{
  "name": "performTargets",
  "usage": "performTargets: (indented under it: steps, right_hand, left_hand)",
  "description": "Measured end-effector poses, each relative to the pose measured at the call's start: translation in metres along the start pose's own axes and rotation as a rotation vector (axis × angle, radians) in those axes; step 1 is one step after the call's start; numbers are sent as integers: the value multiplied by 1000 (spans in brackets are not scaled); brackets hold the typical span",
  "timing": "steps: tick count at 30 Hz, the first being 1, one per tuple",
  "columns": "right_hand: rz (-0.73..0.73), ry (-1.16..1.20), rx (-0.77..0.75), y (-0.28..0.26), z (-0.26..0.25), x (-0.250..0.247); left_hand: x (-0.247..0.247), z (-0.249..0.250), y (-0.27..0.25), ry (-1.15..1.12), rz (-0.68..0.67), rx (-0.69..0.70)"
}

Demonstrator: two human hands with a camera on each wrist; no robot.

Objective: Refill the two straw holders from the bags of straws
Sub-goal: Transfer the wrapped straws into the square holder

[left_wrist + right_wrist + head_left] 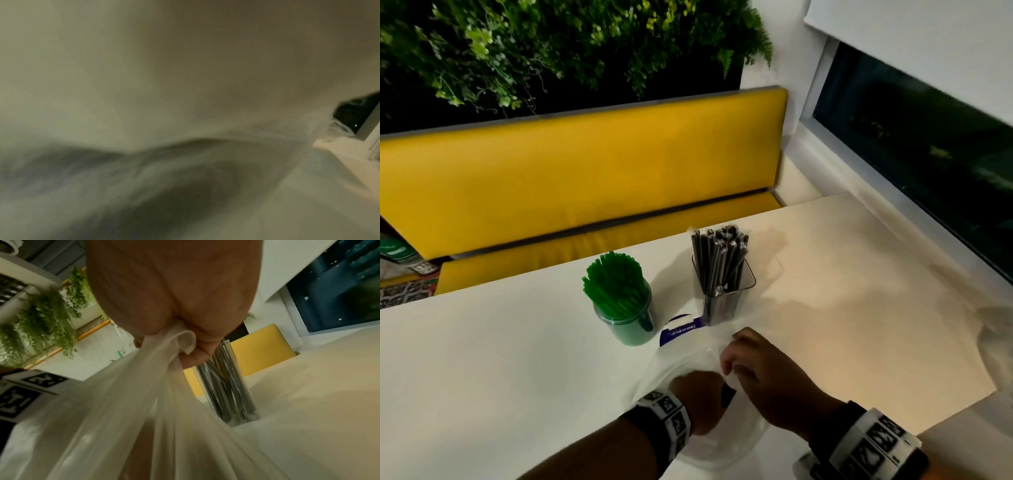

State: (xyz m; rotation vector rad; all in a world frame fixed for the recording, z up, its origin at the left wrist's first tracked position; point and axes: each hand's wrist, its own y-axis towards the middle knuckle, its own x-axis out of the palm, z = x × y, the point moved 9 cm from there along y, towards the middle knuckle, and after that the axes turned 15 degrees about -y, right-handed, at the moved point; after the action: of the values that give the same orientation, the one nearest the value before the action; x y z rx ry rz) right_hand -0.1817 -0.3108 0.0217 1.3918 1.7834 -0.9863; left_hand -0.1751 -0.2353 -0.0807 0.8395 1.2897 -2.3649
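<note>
A green holder [627, 325] packed with green straws [613, 281] stands mid-table. To its right, a clear holder [722, 308] [228, 394] is filled with dark wrapped straws [719, 260]. A clear plastic bag [688, 356] [144, 418] lies in front of them, with a blue and white label [681, 330] at its far end. My right hand [743, 359] [185, 353] grips a bunched fold of the bag. My left hand [698, 397] is at the bag beside it, its fingers hidden. In the left wrist view, blurred plastic [144, 97] covers nearly everything.
The white table [500, 359] runs left and right of the holders. A yellow bench [585, 178] stands behind it below a plant wall [551, 44]. A dark window [928, 154] is on the right, with faint translucent plastic [993, 329] near that table edge.
</note>
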Motion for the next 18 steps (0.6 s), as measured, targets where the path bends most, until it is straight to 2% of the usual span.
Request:
performTargets:
  steps: [2, 5, 6, 8, 10, 14, 18]
  right_hand:
    - [-14, -5, 29, -7, 2, 3]
    - [42, 17, 95, -13, 13, 2]
    - [57, 8, 115, -14, 17, 2]
    - [55, -26, 133, -13, 20, 4]
    - [38, -56, 135, -13, 19, 4]
    - [44, -106, 147, -13, 25, -4]
    - [111, -136, 186, -14, 41, -14]
  left_hand:
    - [10, 0, 1, 63, -57, 2]
    - [31, 4, 2, 71, -221, 75]
    - [36, 3, 4, 66, -239, 94]
    - [36, 1, 8, 90, -205, 135]
    - [26, -1, 10, 114, -116, 160]
    - [-9, -1, 3, -166, 19, 156]
    - [-47, 9, -11, -341, 41, 280]
